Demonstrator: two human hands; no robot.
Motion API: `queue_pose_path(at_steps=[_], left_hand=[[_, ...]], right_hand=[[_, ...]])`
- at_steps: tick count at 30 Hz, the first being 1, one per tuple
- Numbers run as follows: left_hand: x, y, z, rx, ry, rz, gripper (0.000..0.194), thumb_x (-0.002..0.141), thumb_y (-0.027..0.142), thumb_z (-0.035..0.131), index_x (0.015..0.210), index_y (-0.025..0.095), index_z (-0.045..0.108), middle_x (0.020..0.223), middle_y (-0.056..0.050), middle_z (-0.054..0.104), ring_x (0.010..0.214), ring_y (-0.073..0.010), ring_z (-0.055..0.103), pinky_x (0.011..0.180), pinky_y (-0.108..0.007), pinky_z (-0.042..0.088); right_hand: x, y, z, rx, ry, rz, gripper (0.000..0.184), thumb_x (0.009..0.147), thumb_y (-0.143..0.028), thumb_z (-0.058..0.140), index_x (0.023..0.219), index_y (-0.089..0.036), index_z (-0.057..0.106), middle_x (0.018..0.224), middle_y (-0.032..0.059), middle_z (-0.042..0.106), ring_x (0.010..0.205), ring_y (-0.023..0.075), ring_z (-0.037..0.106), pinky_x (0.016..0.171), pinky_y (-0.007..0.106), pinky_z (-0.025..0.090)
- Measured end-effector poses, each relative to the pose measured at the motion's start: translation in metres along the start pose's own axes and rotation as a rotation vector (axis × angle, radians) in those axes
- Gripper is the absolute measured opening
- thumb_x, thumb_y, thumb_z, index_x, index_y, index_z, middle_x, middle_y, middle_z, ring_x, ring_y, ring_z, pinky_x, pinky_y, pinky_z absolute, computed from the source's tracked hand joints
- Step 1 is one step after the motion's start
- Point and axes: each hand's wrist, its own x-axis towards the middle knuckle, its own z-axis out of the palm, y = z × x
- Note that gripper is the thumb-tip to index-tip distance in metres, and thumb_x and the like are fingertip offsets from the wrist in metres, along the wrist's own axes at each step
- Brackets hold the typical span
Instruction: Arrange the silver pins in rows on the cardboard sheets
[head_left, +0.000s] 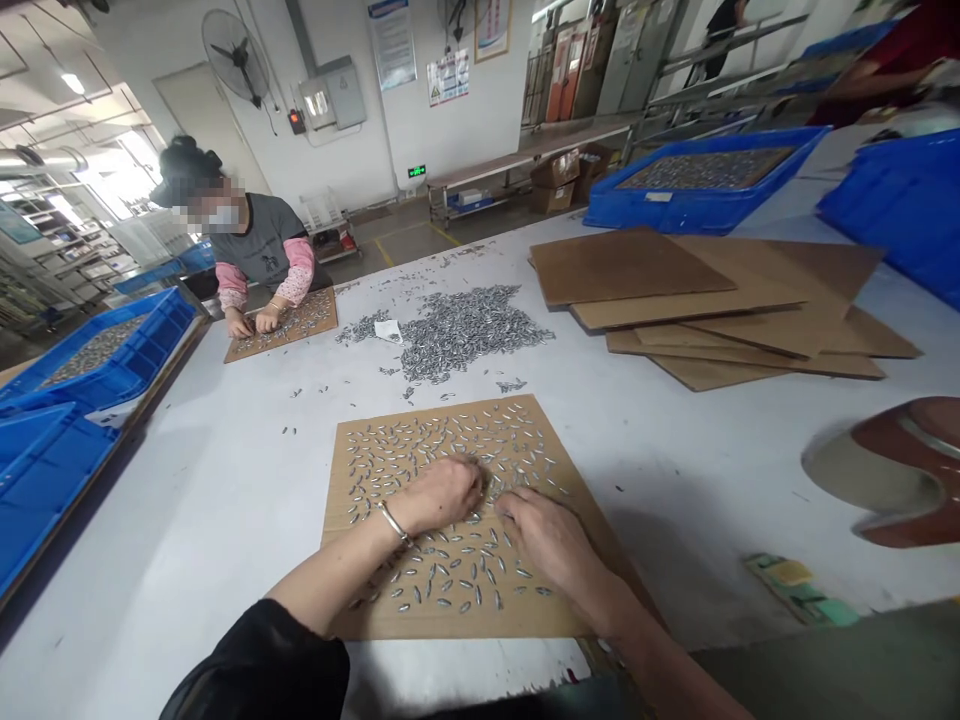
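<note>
A cardboard sheet (352,450) lies flat on the white table in front of me, covered with several small silvery metal pieces (450,440) spread in loose rows. My left hand (442,495), with a bracelet on the wrist, rests on the sheet's middle, its fingers curled down among the pieces. My right hand (547,535) lies palm down just to its right, fingertips touching the pieces. Whether either hand pinches a piece is hidden. A larger heap of the same metal pieces (469,330) sits on the table beyond the sheet.
A stack of bare cardboard sheets (712,300) lies at the right. Blue crates (697,180) (90,350) stand at the far right and left edge. Another person (255,250) sorts pieces on a second sheet (285,325) across the table. A red-and-white object (885,470) sits at the right.
</note>
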Motion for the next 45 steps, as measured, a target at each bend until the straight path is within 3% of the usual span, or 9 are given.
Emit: queue_pose_path(at_steps=[8,12,19,26,34,41,45], left_hand=[[-0.041,-0.019,-0.007,-0.237,0.056,-0.177,0.019,0.091,0.012,0.050,0.083,0.018,0.066,0.085,-0.004,0.071,0.075,-0.0155,0.062,0.071,-0.025,0.047],[-0.051,-0.032,-0.002,-0.298,0.137,-0.257,0.018,0.090,0.014,0.050,0.083,0.018,0.065,0.089,-0.005,0.072,0.079,-0.0174,0.063,0.075,-0.027,0.048],[-0.059,-0.040,0.010,-0.260,0.144,-0.272,0.020,0.092,0.014,0.048,0.086,0.019,0.067,0.094,-0.007,0.072,0.088,-0.0184,0.065,0.083,-0.028,0.050],[-0.039,-0.019,0.010,-0.161,0.035,-0.256,0.023,0.096,0.017,0.048,0.091,0.016,0.070,0.100,-0.011,0.072,0.089,-0.0209,0.068,0.082,-0.030,0.053],[-0.010,0.003,0.020,-0.035,-0.126,-0.228,0.017,0.087,0.012,0.060,0.098,0.012,0.073,0.110,-0.019,0.073,0.095,-0.0289,0.073,0.079,-0.035,0.059],[0.000,0.005,0.023,0.000,-0.139,-0.272,0.023,0.087,0.007,0.056,0.100,0.009,0.074,0.106,-0.021,0.075,0.096,-0.0319,0.075,0.080,-0.039,0.061],[-0.001,0.001,0.019,-0.032,-0.107,-0.268,0.021,0.087,0.008,0.057,0.098,0.011,0.075,0.104,-0.019,0.077,0.093,-0.0286,0.074,0.081,-0.036,0.060]], right_hand=[[0.002,-0.004,-0.006,-0.005,-0.010,-0.043,0.028,0.099,-0.016,0.048,0.084,-0.022,0.071,0.095,0.0042,0.070,0.082,0.0160,0.062,0.070,0.027,0.036],[0.011,-0.015,-0.004,-0.109,-0.078,-0.070,0.027,0.099,-0.014,0.048,0.087,-0.021,0.071,0.097,0.0049,0.069,0.083,0.0157,0.062,0.071,0.027,0.037],[0.024,-0.020,0.002,-0.212,-0.090,-0.103,0.024,0.096,-0.008,0.049,0.093,-0.018,0.071,0.100,0.0089,0.071,0.088,0.0182,0.065,0.075,0.028,0.040],[0.023,-0.015,0.001,-0.220,-0.054,-0.082,0.027,0.100,-0.013,0.048,0.089,-0.019,0.071,0.098,0.0070,0.071,0.081,0.0170,0.064,0.070,0.029,0.037],[0.014,-0.013,0.009,-0.203,-0.017,-0.125,0.030,0.100,-0.012,0.047,0.086,-0.020,0.072,0.091,0.0072,0.073,0.083,0.0187,0.066,0.073,0.029,0.038],[0.017,-0.018,0.010,-0.180,-0.093,-0.100,0.030,0.101,-0.013,0.046,0.095,-0.018,0.074,0.099,0.0092,0.075,0.089,0.0202,0.070,0.075,0.029,0.041],[0.021,-0.022,0.009,-0.160,-0.110,-0.090,0.026,0.096,-0.009,0.048,0.094,-0.017,0.073,0.099,0.0119,0.075,0.087,0.0213,0.070,0.072,0.030,0.042]])
